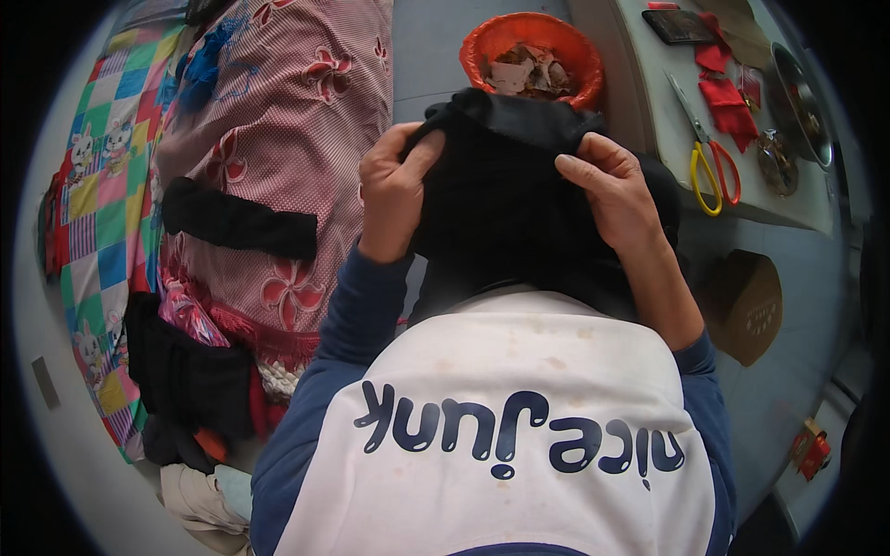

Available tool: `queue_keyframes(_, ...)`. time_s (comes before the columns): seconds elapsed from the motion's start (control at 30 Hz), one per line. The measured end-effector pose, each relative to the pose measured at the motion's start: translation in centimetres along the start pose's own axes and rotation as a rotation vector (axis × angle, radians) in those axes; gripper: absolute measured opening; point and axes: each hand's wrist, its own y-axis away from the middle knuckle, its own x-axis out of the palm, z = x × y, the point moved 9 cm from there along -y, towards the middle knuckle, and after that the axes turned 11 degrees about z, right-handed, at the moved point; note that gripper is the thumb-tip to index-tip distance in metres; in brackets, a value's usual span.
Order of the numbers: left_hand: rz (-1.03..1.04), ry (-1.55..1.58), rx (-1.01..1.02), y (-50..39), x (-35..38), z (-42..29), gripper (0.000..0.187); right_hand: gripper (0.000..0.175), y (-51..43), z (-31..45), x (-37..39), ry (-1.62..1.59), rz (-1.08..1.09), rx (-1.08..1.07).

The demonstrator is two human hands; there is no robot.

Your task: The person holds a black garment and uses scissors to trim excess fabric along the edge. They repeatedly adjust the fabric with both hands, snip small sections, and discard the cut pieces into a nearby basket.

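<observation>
A black cloth garment [518, 121] is stretched between my two hands above my lap. My left hand [396, 184] pinches its left end between thumb and fingers. At the opposite end, my right hand [612, 184] grips the fabric the same way. The garment's lower part merges with my dark trousers, so its full shape cannot be made out. To the left, a rolled or folded black cloth piece [240, 221] lies on the pink patterned cover [292, 174].
An orange-lined bin [476, 52] with scraps stands ahead. Scissors [709, 156], a phone [678, 26], red cloth [726, 115] and a metal bowl [799, 111] rest on the table [786, 201] at right. Black clothing [195, 375] lies at lower left; a brown cardboard piece [747, 306] is at right.
</observation>
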Motion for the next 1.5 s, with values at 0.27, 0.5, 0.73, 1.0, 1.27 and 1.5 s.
queue_keyframes(0.27,-0.074,0.088,-0.208,3.6,-1.0,4.2,0.026,0.010,-0.6,-2.3,0.5,0.101,-0.006,0.204)
queue_keyframes(0.5,-0.095,0.130,-0.140,5.3,-1.4,3.9,0.033,0.017,-0.3,-2.5,1.2,0.407,0.065,0.104)
queue_keyframes(0.73,-0.047,0.110,-0.133,6.3,-2.8,4.3,0.014,0.022,1.2,-0.6,6.1,0.830,0.191,-0.077)
queue_keyframes(1.0,-0.229,-0.439,-0.125,7.5,-5.6,3.2,0.008,0.011,3.0,-4.2,13.2,0.923,0.815,0.204)
queue_keyframes(1.27,0.081,-0.301,0.087,5.5,0.8,-4.5,0.009,0.010,1.7,2.7,2.7,0.715,0.026,-0.087)
queue_keyframes(1.5,0.426,-0.130,0.046,3.3,8.6,-4.4,0.004,0.030,-0.2,1.3,-5.7,1.135,-0.259,0.036)
